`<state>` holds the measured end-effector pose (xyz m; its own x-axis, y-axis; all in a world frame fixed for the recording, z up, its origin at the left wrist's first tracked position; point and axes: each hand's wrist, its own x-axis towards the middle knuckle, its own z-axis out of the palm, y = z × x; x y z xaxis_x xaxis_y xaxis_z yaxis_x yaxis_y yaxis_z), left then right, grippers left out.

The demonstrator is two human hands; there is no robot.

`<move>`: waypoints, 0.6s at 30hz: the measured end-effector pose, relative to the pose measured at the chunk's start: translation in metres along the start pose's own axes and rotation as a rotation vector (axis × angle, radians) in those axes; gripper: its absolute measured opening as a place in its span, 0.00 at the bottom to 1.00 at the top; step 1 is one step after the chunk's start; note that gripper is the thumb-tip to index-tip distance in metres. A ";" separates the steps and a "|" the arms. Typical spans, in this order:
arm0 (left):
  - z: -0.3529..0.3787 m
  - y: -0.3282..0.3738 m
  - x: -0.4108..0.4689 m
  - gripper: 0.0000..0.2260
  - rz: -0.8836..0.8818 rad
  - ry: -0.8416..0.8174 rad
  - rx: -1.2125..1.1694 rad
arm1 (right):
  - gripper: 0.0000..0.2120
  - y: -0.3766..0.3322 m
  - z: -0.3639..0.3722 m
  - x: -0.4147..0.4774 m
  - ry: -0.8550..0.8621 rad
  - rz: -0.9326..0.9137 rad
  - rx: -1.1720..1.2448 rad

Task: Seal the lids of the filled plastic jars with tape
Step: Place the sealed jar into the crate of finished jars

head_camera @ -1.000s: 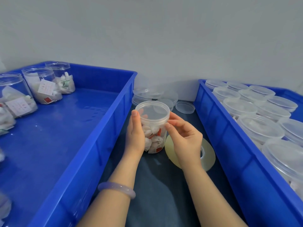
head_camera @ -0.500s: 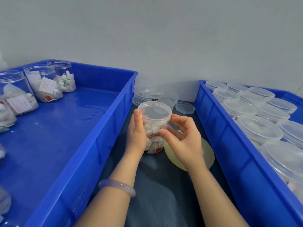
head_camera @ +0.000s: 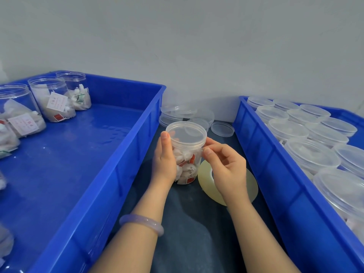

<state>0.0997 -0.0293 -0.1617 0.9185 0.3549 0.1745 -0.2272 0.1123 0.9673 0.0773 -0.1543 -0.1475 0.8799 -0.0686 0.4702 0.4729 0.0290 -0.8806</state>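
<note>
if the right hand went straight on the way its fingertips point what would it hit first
The filled jar, just under its lid. The right hand points up-left and its fingertips seem at the jar wall, though contact is hard to confirm.

Left hand (head_camera: 165, 160), right hand (head_camera: 229, 169) on lidded jar (head_camera: 187, 143) — tape roll (head_camera: 251, 187) beside

Red print on paper tags (head_camera: 57, 102) seems unreadable.
</note>
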 end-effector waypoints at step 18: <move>0.000 -0.003 0.000 0.33 0.027 0.008 0.022 | 0.08 0.008 0.002 0.008 0.089 0.064 -0.031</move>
<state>0.1007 -0.0299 -0.1644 0.9095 0.3647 0.1994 -0.2449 0.0825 0.9660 0.0886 -0.1531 -0.1509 0.8999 -0.1556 0.4073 0.4131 0.0055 -0.9107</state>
